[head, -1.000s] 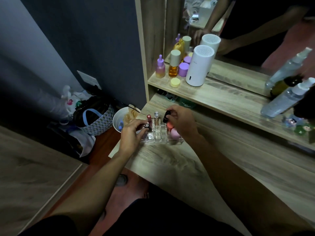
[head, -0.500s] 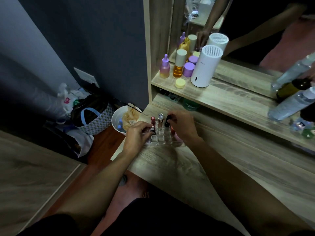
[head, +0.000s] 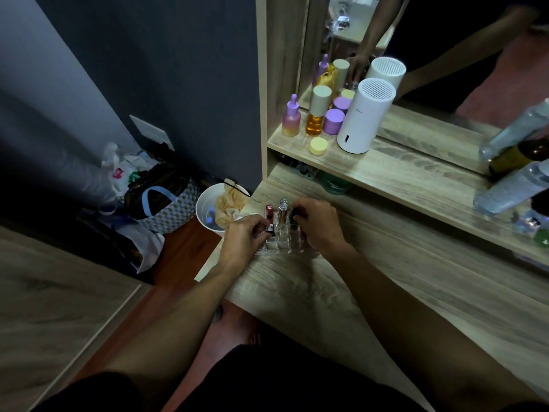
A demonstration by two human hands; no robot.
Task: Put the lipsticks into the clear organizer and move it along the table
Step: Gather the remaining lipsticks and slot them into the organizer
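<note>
The clear organizer [head: 282, 243] stands near the left end of the wooden table [head: 386, 292]. A red lipstick [head: 269, 212] and a silver-capped clear lipstick [head: 283, 210] stand upright in its back row. My left hand [head: 245, 237] is at the organizer's left side, its fingertips pinching a small dark lipstick [head: 269, 229] over a front slot. My right hand [head: 319, 224] covers the organizer's right side, its fingers closed on a black lipstick [head: 295, 213] at the back right. What lies under that hand is hidden.
A raised shelf [head: 401, 171] behind holds a white cylinder device [head: 364, 117], purple and amber bottles [head: 315, 114], a yellow jar [head: 318, 145] and spray bottles [head: 511, 188] at right. A mirror stands behind it. Left of the table, on the floor, are a white bin [head: 211, 209] and a bag [head: 160, 203].
My left hand has come down from the red lipstick to a dark lipstick at the front slots. My right hand has settled lower over the organizer's right side, hiding the pink item there.
</note>
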